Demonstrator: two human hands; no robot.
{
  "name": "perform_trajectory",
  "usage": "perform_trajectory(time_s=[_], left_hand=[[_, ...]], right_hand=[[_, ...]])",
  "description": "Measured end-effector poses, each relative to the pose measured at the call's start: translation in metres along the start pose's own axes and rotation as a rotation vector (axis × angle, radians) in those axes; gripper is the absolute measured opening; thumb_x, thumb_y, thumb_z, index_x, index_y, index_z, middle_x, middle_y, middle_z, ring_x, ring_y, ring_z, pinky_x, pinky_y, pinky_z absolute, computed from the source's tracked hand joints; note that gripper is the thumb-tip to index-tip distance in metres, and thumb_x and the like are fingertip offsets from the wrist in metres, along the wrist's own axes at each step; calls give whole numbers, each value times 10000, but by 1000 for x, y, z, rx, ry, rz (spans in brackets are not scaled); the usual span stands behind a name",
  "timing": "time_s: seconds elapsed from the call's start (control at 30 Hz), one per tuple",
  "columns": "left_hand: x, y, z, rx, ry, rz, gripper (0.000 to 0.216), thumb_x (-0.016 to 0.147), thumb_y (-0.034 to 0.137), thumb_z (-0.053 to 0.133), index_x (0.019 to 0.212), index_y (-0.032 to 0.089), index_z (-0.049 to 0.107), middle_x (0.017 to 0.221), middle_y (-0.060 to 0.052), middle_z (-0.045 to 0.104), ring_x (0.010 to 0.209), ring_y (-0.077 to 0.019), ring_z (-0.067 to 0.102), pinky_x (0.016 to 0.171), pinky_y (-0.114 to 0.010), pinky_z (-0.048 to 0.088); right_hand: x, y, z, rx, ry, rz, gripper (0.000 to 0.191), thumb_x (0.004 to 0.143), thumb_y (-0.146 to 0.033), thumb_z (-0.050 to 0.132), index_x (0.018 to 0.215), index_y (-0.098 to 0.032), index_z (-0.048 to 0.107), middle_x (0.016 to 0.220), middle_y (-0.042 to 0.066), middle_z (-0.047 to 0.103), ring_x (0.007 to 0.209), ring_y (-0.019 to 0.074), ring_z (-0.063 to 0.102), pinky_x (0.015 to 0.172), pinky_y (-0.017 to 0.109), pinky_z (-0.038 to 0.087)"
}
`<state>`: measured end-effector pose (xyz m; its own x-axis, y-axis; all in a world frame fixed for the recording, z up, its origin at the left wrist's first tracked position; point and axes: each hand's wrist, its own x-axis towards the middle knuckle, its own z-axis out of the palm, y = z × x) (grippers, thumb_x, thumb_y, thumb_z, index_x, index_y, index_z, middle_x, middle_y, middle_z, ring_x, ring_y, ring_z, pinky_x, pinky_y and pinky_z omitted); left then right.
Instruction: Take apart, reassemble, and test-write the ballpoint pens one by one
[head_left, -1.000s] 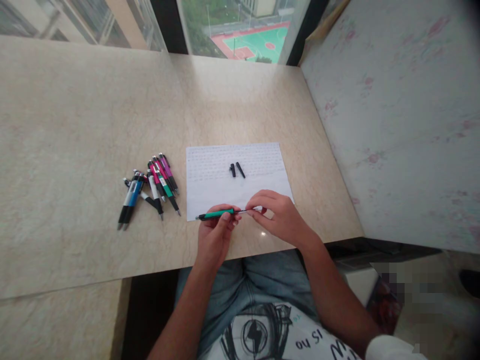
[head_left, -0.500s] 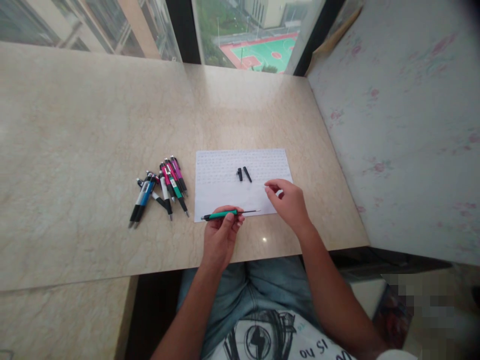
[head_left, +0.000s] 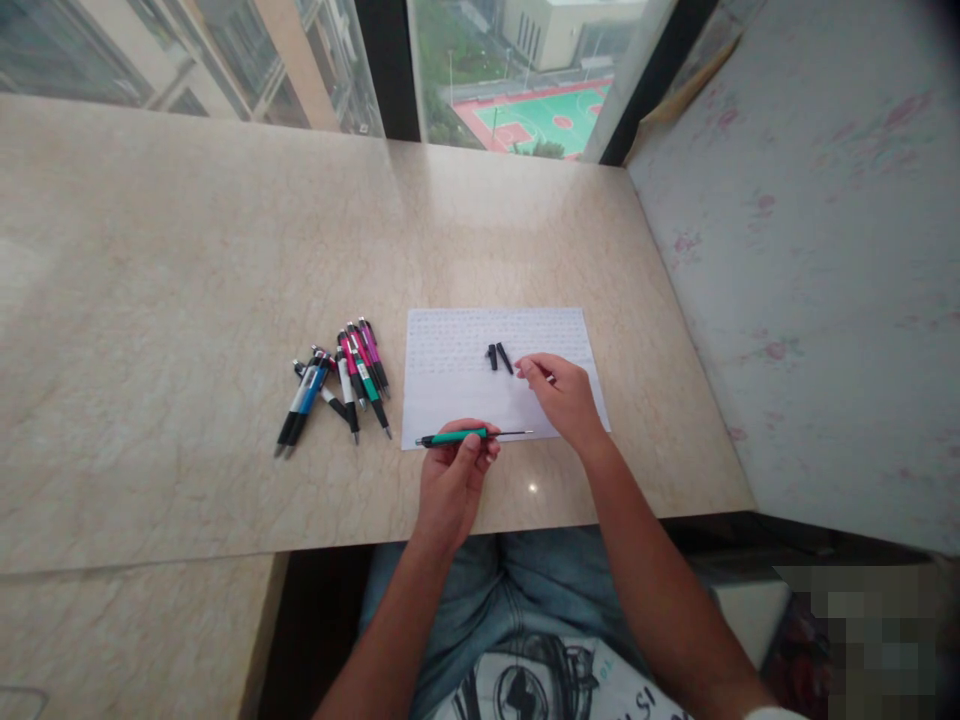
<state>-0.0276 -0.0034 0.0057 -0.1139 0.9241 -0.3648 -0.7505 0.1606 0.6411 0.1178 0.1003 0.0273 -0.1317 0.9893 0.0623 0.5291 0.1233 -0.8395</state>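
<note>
My left hand (head_left: 456, 468) is closed around a green pen (head_left: 459, 436) above the lower part of a sheet of paper (head_left: 442, 395). The pen lies nearly level, and its thin refill (head_left: 517, 433) sticks out bare to the right. My right hand (head_left: 561, 393) hovers over the right side of the sheet with thumb and forefinger drawn together. Anything between those fingertips is too small to make out. Just left of them, a short black pen part (head_left: 492, 358) and a slim black tube (head_left: 505, 358) lie side by side on the paper.
Left of the sheet lies a loose pile of pens: blue (head_left: 306, 395), white (head_left: 346, 385), green (head_left: 367, 378) and pink or purple (head_left: 374, 350). They rest on a marble-patterned counter (head_left: 210, 260). A flowered wall (head_left: 810, 260) borders it on the right, windows behind.
My right hand has moved left across the paper, closer to the two black parts. The left hand keeps the green pen in the same pose. The whole view has shifted slightly.
</note>
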Motion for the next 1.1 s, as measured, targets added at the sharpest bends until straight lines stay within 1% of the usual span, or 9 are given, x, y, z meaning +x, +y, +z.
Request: perform_trajectory(time_s=[0.1, 0.2, 0.37, 0.6, 0.7, 0.8, 0.9, 0.97, 1.1], left_hand=[[0, 0, 0, -3, -10, 7, 150, 779, 261, 773, 892, 186, 709, 882, -40, 712, 731, -88, 633, 720, -204, 520], [0, 0, 1, 6, -20, 11, 153, 778, 257, 774, 893, 181, 709, 877, -43, 713, 728, -92, 636, 717, -208, 523], [0, -1, 1, 22, -19, -5, 163, 769, 257, 784, 884, 169, 708, 871, -41, 717, 721, -83, 639, 732, -202, 523], [0, -2, -1, 2, 20, 3, 167, 759, 259, 793, 875, 172, 710, 872, -42, 717, 723, -83, 641, 716, -192, 528], [0, -2, -3, -14, 23, 6, 163, 766, 270, 788, 874, 178, 709, 868, -39, 714, 724, -80, 641, 712, -187, 527], [1, -2, -4, -11, 25, 2, 157, 774, 273, 780, 878, 181, 708, 872, -42, 712, 722, -82, 639, 712, -192, 528], [1, -2, -3, -11, 26, -2, 169, 764, 274, 789, 878, 180, 708, 867, -43, 713, 722, -84, 640, 718, -197, 530], [1, -2, -2, -9, 28, -3, 181, 754, 277, 797, 875, 177, 707, 862, -43, 714, 717, -84, 640, 713, -196, 530], [0, -1, 0, -13, 27, -4, 187, 747, 269, 801, 873, 171, 705, 856, -38, 709, 711, -84, 640, 704, -197, 527]], right_hand=[[-19, -7, -14, 121, -196, 11, 366, 972, -401, 452, 854, -183, 721, 753, 35, 711, 714, 163, 639, 676, 291, 481], [-35, -16, -25, 87, -358, -46, 272, 945, -339, 530, 839, -180, 724, 749, 23, 706, 694, 147, 620, 619, 262, 448], [-48, -24, -39, -20, -422, -161, 174, 919, -270, 584, 852, -188, 722, 773, 19, 694, 672, 133, 585, 615, 258, 440], [-56, -13, -73, -87, -492, -153, 114, 879, -218, 609, 876, -206, 723, 811, 26, 706, 678, 140, 606, 652, 279, 485], [-60, 1, -85, -102, -452, -102, 112, 865, -239, 618, 867, -213, 726, 785, 27, 713, 688, 157, 627, 640, 290, 498], [-59, 16, -80, -147, -257, -2, 131, 845, -286, 631, 873, -212, 735, 809, 44, 737, 678, 180, 651, 608, 310, 504], [-47, 21, -57, -200, -46, 57, 165, 840, -301, 617, 877, -199, 741, 795, 54, 743, 660, 192, 660, 638, 338, 512], [-36, 20, -39, -240, 16, 62, 170, 834, -283, 611, 882, -189, 744, 803, 66, 744, 687, 200, 667, 696, 358, 519], [-15, 14, -10, -282, 66, 43, 181, 842, -273, 596, 889, -176, 742, 834, 97, 744, 709, 207, 663, 713, 358, 511]])
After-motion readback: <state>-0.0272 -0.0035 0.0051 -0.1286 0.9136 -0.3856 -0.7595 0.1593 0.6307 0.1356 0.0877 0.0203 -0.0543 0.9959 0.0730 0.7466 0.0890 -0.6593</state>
